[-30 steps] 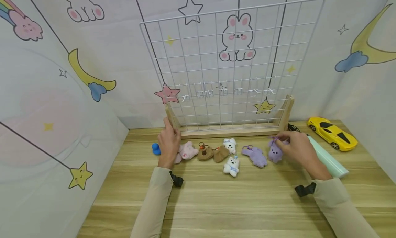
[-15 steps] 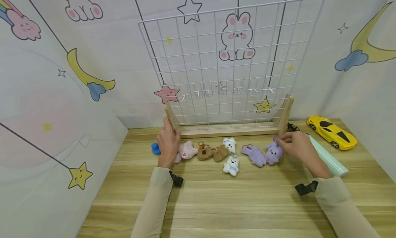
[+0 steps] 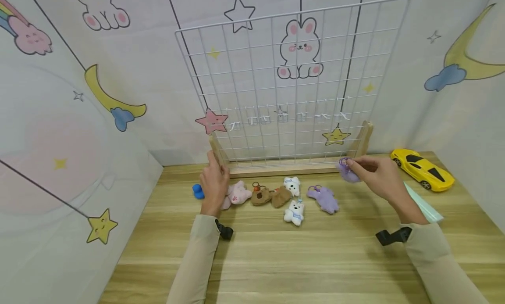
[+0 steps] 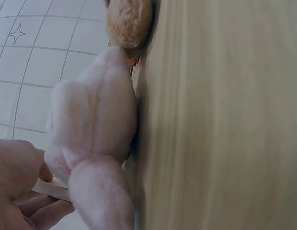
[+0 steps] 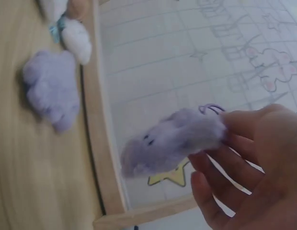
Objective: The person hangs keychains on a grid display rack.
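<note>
Pinching a small purple furry plush charm (image 3: pixel 349 174) in the right hand (image 3: pixel 378 176), hanging at six o'clock from the fingertips in head view, clasping a pale wooden upright (image 3: pixel 218 148) with the left hand (image 3: pixel 215 181).

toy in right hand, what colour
Light purple; the toy shows best in the right wrist view.

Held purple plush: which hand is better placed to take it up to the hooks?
Right, probably: the right hand holds the purple plush near its ring, below the hooks; the left hand grips the left end of the wooden stand.
</note>
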### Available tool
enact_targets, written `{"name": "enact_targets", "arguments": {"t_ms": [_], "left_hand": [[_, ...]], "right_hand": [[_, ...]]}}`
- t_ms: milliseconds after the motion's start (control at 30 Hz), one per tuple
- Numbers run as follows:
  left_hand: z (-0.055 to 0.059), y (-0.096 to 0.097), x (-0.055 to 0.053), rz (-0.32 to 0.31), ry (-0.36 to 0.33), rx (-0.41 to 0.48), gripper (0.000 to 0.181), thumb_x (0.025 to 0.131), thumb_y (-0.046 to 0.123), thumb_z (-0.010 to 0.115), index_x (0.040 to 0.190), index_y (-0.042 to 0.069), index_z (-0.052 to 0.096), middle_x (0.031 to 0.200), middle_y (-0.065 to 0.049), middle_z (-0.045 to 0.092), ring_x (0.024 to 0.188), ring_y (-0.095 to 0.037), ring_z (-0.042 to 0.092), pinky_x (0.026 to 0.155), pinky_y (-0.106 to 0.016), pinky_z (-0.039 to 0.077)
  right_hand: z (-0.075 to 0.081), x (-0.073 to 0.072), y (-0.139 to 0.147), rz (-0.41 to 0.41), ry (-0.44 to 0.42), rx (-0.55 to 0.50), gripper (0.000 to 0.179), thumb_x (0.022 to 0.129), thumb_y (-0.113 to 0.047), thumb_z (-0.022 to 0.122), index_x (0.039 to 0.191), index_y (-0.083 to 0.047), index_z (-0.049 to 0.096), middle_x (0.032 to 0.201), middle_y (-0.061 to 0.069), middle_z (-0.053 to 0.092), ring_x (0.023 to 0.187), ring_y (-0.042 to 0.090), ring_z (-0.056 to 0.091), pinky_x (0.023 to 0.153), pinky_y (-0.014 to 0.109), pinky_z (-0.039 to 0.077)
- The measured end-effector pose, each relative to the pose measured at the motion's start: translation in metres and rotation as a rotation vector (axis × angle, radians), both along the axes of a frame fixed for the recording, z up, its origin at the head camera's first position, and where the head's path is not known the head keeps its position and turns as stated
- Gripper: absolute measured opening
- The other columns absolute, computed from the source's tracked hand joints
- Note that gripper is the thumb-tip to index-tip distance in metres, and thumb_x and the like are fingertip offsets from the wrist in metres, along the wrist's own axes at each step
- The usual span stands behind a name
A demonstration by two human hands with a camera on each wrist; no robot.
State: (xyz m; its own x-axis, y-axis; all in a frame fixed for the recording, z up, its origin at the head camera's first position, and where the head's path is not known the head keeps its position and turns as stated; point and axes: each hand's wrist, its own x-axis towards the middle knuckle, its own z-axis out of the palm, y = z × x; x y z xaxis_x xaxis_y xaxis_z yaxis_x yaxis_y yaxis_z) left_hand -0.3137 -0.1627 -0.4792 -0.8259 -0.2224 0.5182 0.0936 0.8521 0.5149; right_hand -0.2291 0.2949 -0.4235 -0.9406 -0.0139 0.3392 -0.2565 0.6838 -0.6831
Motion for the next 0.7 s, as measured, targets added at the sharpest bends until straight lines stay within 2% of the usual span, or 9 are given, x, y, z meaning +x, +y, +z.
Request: {"name": "enact_targets", "arguments": {"t_ms": [100, 267, 367, 567, 700], "left_hand": [[0.000, -0.001, 0.000, 0.008, -0.008, 0.003, 0.039, 0.099, 0.007, 0.065, 0.135, 0.006, 0.049, 0.086, -0.029, 0.074, 0.065, -0.050, 0.069, 0.059, -0.060, 0.052], [0.000, -0.001, 0.001, 0.009, -0.016, 0.013, 0.038, 0.100, 0.009, 0.065, 0.135, 0.008, 0.049, 0.088, -0.028, 0.075, 0.066, -0.050, 0.070, 0.059, -0.060, 0.053], [-0.001, -0.002, 0.001, 0.012, -0.019, 0.011, 0.035, 0.100, 0.010, 0.065, 0.132, 0.007, 0.049, 0.087, -0.027, 0.075, 0.066, -0.050, 0.070, 0.058, -0.060, 0.052], [-0.001, -0.004, 0.001, 0.001, -0.029, 0.009, 0.033, 0.101, 0.010, 0.065, 0.130, 0.008, 0.050, 0.088, -0.027, 0.075, 0.068, -0.050, 0.071, 0.059, -0.060, 0.054], [0.002, -0.004, 0.003, -0.010, -0.036, 0.013, 0.035, 0.101, 0.010, 0.065, 0.132, 0.008, 0.050, 0.090, -0.027, 0.076, 0.070, -0.050, 0.072, 0.060, -0.060, 0.054]], "right_hand": [[0.010, 0.000, -0.007, -0.001, 0.051, -0.056, 0.034, 0.107, -0.039, 0.069, 0.122, -0.013, 0.082, 0.112, 0.014, 0.083, 0.086, -0.011, 0.066, 0.071, 0.013, 0.052], [0.030, -0.003, -0.017, -0.033, 0.078, -0.109, 0.038, 0.109, -0.041, 0.064, 0.126, -0.011, 0.080, 0.116, 0.013, 0.080, 0.090, -0.007, 0.064, 0.078, 0.009, 0.049], [0.041, -0.008, -0.023, -0.059, 0.108, -0.150, 0.039, 0.109, -0.043, 0.064, 0.124, -0.011, 0.080, 0.110, 0.005, 0.078, 0.092, -0.004, 0.064, 0.081, 0.009, 0.048], [0.057, -0.018, -0.032, -0.085, 0.193, -0.233, 0.038, 0.108, -0.042, 0.065, 0.120, -0.010, 0.082, 0.095, -0.023, 0.072, 0.089, 0.000, 0.066, 0.080, 0.012, 0.048], [0.063, -0.020, -0.038, -0.107, 0.211, -0.257, 0.040, 0.107, -0.043, 0.065, 0.119, -0.009, 0.081, 0.094, -0.029, 0.070, 0.089, 0.000, 0.066, 0.081, 0.013, 0.048]]}}
